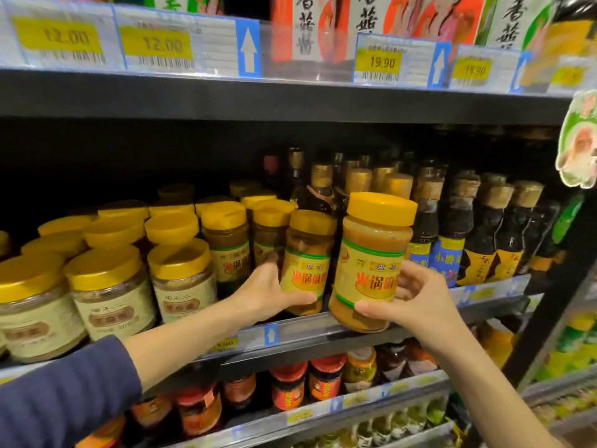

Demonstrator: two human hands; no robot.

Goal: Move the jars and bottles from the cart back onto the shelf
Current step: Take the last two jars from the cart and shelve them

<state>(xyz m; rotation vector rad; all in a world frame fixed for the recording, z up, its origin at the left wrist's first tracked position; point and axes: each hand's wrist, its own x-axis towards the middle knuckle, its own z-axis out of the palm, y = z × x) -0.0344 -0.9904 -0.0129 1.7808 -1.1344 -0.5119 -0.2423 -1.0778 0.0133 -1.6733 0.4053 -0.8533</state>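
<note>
Gripping jar (pixel 371 263) in right hand (pixel 416 302), at shelf (pixel 323 331) edge

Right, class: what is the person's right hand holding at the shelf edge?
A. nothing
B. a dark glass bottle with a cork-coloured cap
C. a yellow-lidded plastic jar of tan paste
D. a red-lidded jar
C: the right hand grips the yellow-lidded plastic jar of tan paste, tilted at the shelf's front edge.

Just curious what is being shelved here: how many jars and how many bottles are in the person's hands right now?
Jars: 2 (left jar in the left hand, right jar in the right hand)
Bottles: 0
Total: 2
</note>
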